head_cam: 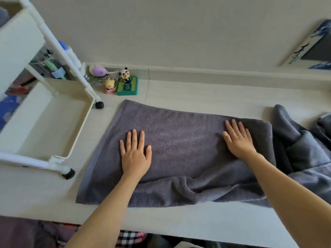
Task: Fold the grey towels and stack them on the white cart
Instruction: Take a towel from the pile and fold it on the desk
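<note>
**Two flat hands on one grey towel, beside a white cart**

One grey towel [179,140] lies spread on a pale table [215,93], directly in front of the person. Its long axis runs left to right, with the far edge tilted slightly, higher on the left. Its near edge is bunched and rumpled. Two bare hands rest on it, palms down, fingers spread and straight, gripping nothing: the left hand [135,154] on the left half, the right hand [238,140] near the right end. A heap of more grey towels [300,151] lies crumpled just to the right, touching the spread one; their number cannot be told. One white cart [44,122] stands on the table to the left, its lower tray near the towel's left edge. Three small toy figures [123,81] sit behind it against the wall.
</note>
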Tool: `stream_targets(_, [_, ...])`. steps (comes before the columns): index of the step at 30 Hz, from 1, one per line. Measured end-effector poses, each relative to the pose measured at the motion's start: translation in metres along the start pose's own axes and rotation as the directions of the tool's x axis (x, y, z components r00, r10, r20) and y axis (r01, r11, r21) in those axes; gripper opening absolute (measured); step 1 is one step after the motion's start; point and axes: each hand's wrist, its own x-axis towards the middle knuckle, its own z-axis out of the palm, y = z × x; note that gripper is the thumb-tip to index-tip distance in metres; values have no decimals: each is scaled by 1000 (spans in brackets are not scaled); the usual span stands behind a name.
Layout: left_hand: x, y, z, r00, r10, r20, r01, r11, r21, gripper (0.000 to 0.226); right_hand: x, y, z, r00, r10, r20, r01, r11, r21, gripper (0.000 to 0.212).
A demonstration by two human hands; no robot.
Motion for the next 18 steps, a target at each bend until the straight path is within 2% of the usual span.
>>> stream_targets(1, [1,5,-1,1000,-8,9,8,1000,-12,71,-2,-2,-3,999,-30,-22,30,999,13,55])
stream_targets(3, [-3,20,-4,1000,-19,3,19,997,-76,71,-22,-16,-2,977,-112,-180,117,993,13,56])
stream_targets(5, [-18,40,-4,998,54,-30,-57,991,-122,68,-57,-27,8,950,-179,-257,175,984,-39,59])
stream_targets(7, [-34,50,3,986,163,-23,-164,981,-99,65,-82,-28,24,954,-233,-190,207,967,-151,67])
stream_targets(9, [-39,50,11,981,194,6,-194,981,-30,65,-82,-20,33,969,-229,-95,211,963,-169,75])
stream_targets(12, [-28,53,9,990,137,28,-137,991,3,67,-43,-13,23,971,-236,-28,228,957,-179,85])
stream_targets(14, [-23,63,2,994,69,81,-68,997,-21,73,-24,-21,11,971,-236,34,239,956,-173,77])
stream_targets(16, [-27,76,-3,994,77,73,-72,995,-68,77,-28,-33,6,963,-268,-2,264,948,-176,70])
stream_targets(18, [-40,86,-3,983,178,50,-173,981,-88,71,-57,-39,12,948,-305,-94,286,943,-172,73])
